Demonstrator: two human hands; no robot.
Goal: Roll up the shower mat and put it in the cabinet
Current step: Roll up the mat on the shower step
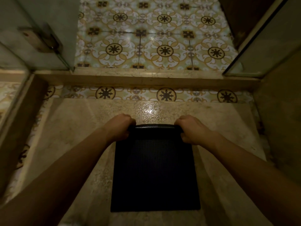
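My dark, finely textured shower mat (155, 173) lies flat on the pale stone floor just in front of me, its far edge curled up into a small roll.

My left hand (121, 128) and right hand (192, 130) are bare: no gloves, rings, watch or bracelet show. Both my forearms are uncovered as far as the near edge of the view, with no sleeve or cuff showing.
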